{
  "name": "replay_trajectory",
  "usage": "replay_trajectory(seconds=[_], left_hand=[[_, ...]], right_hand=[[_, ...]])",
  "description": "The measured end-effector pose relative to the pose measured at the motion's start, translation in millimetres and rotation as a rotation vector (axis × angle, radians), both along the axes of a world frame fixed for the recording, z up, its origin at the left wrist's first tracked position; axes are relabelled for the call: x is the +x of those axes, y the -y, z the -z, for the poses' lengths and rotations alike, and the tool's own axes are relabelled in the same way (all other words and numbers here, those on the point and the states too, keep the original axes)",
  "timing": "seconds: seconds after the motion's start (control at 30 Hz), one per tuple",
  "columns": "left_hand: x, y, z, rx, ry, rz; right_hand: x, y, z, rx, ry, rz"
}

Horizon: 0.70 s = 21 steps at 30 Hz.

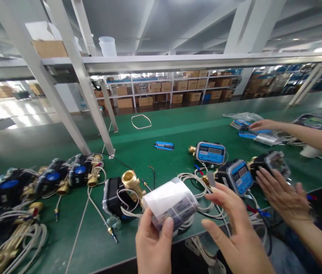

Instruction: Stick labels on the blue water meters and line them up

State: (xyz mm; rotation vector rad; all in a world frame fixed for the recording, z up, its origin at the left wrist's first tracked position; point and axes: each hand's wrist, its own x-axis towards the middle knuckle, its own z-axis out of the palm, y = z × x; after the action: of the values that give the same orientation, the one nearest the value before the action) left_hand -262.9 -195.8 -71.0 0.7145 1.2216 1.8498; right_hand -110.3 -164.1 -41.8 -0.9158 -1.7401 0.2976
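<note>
My left hand is closed around a roll of white printed labels, held just over the near edge of the green table. Beside the roll, my right hand pinches a small grey label between thumb and forefinger. Right behind the roll lies a black meter with a brass fitting and white cables. Two blue-faced meters lie beyond my right hand.
A co-worker's hand rests on a clear-faced meter at the right; their other hand touches plastic bags farther back. Several meters with brass fittings lie at the left. Slanted white frame posts stand on the table. A blue label lies mid-table.
</note>
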Motion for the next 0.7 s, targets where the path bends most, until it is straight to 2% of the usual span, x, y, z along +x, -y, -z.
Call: replay_trajectory(seconds=[0.07,0.2,0.3,0.37,0.43,0.5,0.57,0.6,0.63,0.7], left_hand=[[3.9,-2.0,0.7,0.044,0.017,-0.03],[-1.1,-10.0,-12.2,0.074,0.056,-0.035],[-15.3,-16.0,-21.9,0.09,0.016,0.018],[-27.8,-15.7,-20.9,0.074,-0.095,-0.015],[-43.0,-11.1,-12.6,0.072,-0.334,-0.19],[-60.7,-4.6,0.6,0.106,-0.665,-0.524],[-77.7,-0.4,13.6,0.089,-0.887,-0.835],[-84.6,-0.2,18.2,0.043,-0.912,-0.909],[-90.1,-1.4,21.0,-0.03,-0.885,-0.921],[-96.9,-7.0,20.4,-0.199,-0.763,-0.797]], right_hand=[[-11.5,-16.2,2.0,-0.028,0.003,-0.045],[-36.1,-39.8,-2.1,0.166,-0.046,-0.19],[-48.8,-50.4,-15.2,0.198,0.001,-0.299],[-53.0,-61.2,-28.0,0.218,0.043,-0.304],[-53.5,-79.9,-41.5,0.306,0.078,-0.195],[-51.3,-107.2,-51.3,0.421,0.135,-0.006],[-48.0,-138.9,-53.0,0.495,0.231,0.165],[-46.5,-154.0,-50.4,0.484,0.295,0.214],[-45.8,-167.1,-45.8,0.449,0.363,0.238],[-47.5,-183.9,-34.4,0.363,0.471,0.226]])
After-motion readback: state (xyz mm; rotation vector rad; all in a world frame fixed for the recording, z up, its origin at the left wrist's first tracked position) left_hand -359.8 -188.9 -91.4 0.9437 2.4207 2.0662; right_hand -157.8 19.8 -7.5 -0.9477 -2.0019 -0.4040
